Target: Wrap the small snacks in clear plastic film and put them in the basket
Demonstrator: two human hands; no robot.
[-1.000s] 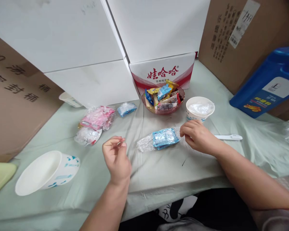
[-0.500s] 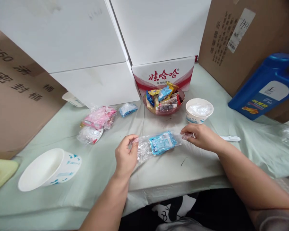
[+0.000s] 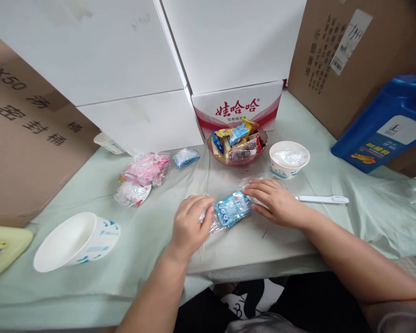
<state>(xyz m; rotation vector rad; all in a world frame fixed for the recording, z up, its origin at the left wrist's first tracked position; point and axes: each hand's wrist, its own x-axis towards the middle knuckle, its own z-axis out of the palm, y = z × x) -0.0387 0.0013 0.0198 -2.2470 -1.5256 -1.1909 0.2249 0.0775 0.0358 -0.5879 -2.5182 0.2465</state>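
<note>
A clear plastic bag of blue-wrapped sweets [image 3: 233, 208] lies on the pale green cloth [image 3: 152, 249] in front of me. My left hand [image 3: 189, 224] covers the bag's crumpled left end, its fingers curled down over the plastic. My right hand [image 3: 275, 203] has the bag's right end between its long fingers and thumb. The two hands sit close together, with only the blue middle of the bag showing between them.
Behind the bag stand a reddish bowl [image 3: 260, 138] of mixed snacks and a paper cup [image 3: 289, 172] with plastic in it. A white stick [image 3: 322, 199] lies to the right. Pink [image 3: 145, 169], clear [image 3: 131, 193] and blue [image 3: 186, 157] packets lie left. A tipped white bowl [image 3: 76, 240], a blue jug [image 3: 384, 125] and cartons ring the table.
My left hand came in from the left and took the bag's left end. Both hands then moved inward, so the stretched bag is now bunched between them.
</note>
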